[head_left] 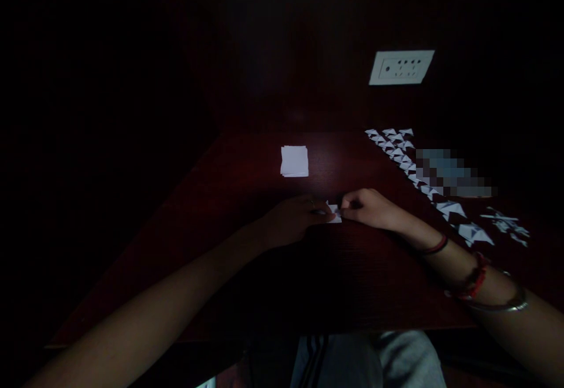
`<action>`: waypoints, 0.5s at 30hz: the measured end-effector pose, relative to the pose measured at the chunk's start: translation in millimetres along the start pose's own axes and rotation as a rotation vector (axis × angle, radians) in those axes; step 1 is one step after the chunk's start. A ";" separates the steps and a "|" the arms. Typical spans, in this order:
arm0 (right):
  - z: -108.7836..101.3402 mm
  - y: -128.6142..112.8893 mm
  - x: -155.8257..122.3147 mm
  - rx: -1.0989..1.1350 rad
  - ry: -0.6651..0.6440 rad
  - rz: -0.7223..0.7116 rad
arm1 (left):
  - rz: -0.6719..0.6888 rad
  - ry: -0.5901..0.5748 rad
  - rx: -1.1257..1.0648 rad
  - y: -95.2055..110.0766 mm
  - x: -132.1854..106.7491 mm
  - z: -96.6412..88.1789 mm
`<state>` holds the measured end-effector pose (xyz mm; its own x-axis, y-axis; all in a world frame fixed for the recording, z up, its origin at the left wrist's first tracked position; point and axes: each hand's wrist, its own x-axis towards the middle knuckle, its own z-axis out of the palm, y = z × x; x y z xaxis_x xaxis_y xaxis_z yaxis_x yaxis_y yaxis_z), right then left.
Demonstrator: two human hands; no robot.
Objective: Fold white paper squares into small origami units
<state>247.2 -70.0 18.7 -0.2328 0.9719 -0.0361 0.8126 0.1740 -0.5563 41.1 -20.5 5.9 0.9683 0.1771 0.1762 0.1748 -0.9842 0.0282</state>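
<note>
A small white piece of folded paper lies on the dark red table between my two hands. My left hand grips its left side, fingers over the top and partly hiding it. At the paper's right edge, my right hand has thumb and forefinger pinched together on it. Beyond the hands rests a stack of square white paper sheets, its edges slightly uneven.
Several folded white paper pieces run in rows along the table's right side. Near them are a blurred-out bluish object and a heap of paper scraps. A white wall socket sits above the dark red table.
</note>
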 end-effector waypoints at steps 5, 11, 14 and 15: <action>-0.8 2.2 0.8 -0.001 -0.021 0.015 | 0.029 -0.015 0.088 0.5 -0.7 -2.7; -0.9 2.5 1.4 0.026 -0.029 0.026 | 0.045 0.000 0.089 -2.6 -0.2 2.8; -1.5 2.8 1.5 0.029 -0.033 0.031 | 0.047 0.018 0.079 -3.4 0.5 5.4; -1.8 2.9 1.4 0.027 -0.033 0.035 | 0.049 0.021 0.075 -3.2 0.7 5.5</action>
<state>250.2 -67.8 18.5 -0.2227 0.9713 -0.0832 0.8061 0.1355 -0.5761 42.2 -17.2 0.6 0.9721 0.1280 0.1963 0.1412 -0.9885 -0.0543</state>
